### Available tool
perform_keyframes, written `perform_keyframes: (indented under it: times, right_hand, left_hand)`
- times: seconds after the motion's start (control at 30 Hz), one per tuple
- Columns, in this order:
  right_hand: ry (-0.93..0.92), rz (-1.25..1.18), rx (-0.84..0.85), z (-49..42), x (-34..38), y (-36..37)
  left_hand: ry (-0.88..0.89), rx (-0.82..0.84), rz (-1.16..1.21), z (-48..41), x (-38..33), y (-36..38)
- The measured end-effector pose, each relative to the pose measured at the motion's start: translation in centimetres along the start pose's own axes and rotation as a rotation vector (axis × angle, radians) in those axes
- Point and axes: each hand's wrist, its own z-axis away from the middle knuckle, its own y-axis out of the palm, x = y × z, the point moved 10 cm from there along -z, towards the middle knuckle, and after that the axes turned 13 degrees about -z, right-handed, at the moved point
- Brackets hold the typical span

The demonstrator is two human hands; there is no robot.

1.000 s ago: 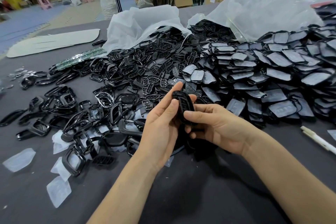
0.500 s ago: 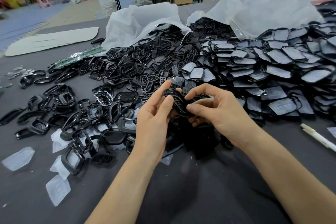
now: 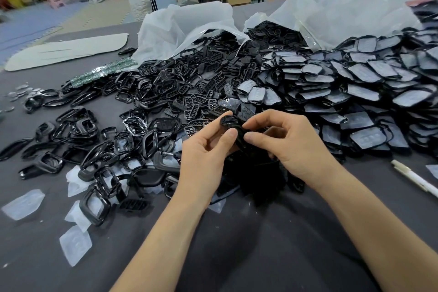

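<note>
Two bare hands meet over a dark table (image 3: 237, 249) at the centre of the frame, pinching one small black shell (image 3: 229, 123) between them just above a heap of like parts. The left hand (image 3: 203, 159) curls thumb and forefinger onto the shell's near end. The right hand (image 3: 296, 147) nips the other side between thumb and bent forefinger, its remaining fingers loosely curled beneath. Whether a second piece is being pressed into the shell cannot be told, since the fingers (image 3: 254, 137) hide its middle. The glossy moulded plastic looks light and stiff but thin-walled, likely to slip under a loose pinch and to flex or crack if squeezed across its open face. The sounder hold, by this view, is along the long edges near the ends, with thumbs on the rim. Hundreds of black frames (image 3: 142, 92) spread across the left and centre of the frame, film-covered backs (image 3: 355, 92) are stacked at right, and two plastic bags (image 3: 184, 23) spill more at upper centre. Clear film scraps (image 3: 23, 204) lie at lower left, a strip of green boards (image 3: 104, 73) at upper left, and a white pen (image 3: 414, 179) at the right edge.
</note>
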Motion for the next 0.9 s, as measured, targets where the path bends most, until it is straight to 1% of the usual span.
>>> perform_keyframes:
  times: [0.1,0.27,0.47,0.6,0.73,0.9]
  right_hand:
    - [0.058,-0.023,-0.027,0.0,-0.5,-0.3]
    - [0.269,-0.29,-0.027,0.3,-2.3,-0.3]
    - [0.387,-0.417,0.022,0.6,-3.0,0.3]
    - [0.41,-0.516,0.064,0.7,-2.9,0.9]
    - [0.406,-0.545,0.082,0.7,-2.7,1.2]
    - [0.356,-0.594,0.056,0.6,-2.3,1.3]
  left_hand:
    - [0.015,0.012,-0.024,0.0,-0.3,0.2]
    - [-0.012,0.039,0.01,0.1,0.1,0.4]
    - [-0.018,0.097,0.109,0.1,0.0,0.8]
    - [-0.058,0.093,0.195,0.0,0.1,0.7]
    - [-0.072,0.212,0.312,0.4,-0.5,1.7]
    - [-0.102,0.183,0.397,0.2,-0.6,1.6]
